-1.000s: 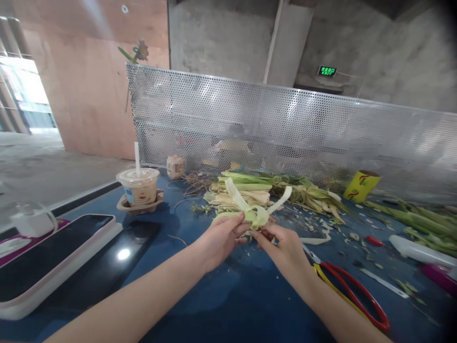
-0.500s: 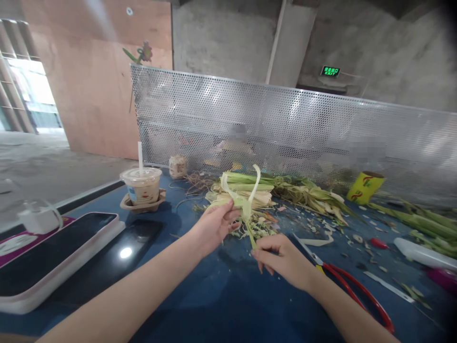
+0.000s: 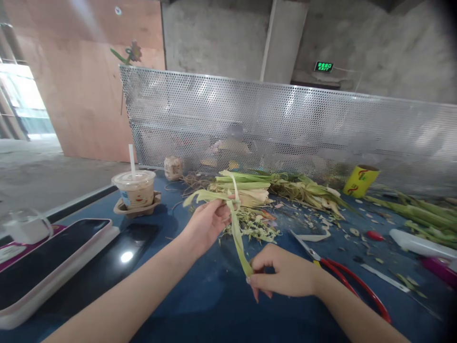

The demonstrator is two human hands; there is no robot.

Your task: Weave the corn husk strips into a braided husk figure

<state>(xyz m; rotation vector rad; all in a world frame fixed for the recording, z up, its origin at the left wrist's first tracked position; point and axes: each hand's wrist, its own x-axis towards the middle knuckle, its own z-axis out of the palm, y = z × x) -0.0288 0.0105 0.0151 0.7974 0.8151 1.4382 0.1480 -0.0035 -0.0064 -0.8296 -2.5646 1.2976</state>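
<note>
A pale green strip of corn husk is stretched between my two hands above the blue table. My left hand pinches it at the upper part, where the strips cross in what looks like a loop or knot; one loose end sticks out to the left and another rises upward. My right hand grips the lower end between thumb and forefinger, lower and nearer to me. Behind the hands lie a pile of corn husks and small pale husk scraps.
Red-handled scissors and a thin blade lie at right. A lidded cup in a carton holder, a white-edged phone and a dark flat device are at left. A yellow roll stands before the perforated metal screen.
My right hand has moved down toward me, drawing the strip longer. The crossing at my left hand looks tighter, and a loose end now points left. The view has shifted slightly.
</note>
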